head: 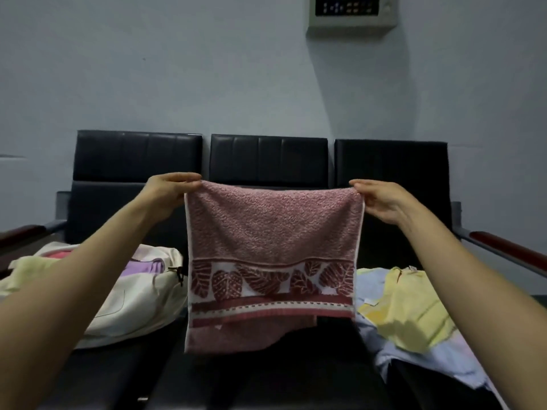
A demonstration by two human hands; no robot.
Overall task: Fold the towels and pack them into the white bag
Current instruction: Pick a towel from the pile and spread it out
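Pinching a pink towel up by its two top corners, partway through a fold.
Left grip (169,195) and right grip (381,202) each close thumb and fingertips on one upper corner of the pink towel (270,232), which hangs mid-frame in front of the black seats (296,377), its rear layer reaching lower than the patterned front. Such a shallow pinch could slip, I judge, dropping a corner and letting the doubled layers slide apart, so the fold comes out skewed. Lowering it carelessly could bunch the hem on the seats or drag it across the loose yellow and blue towels (414,309) at lower right. The white bag (139,303) at lower left lies open with towels showing inside; a bulky, uneven fold may catch on its mouth.
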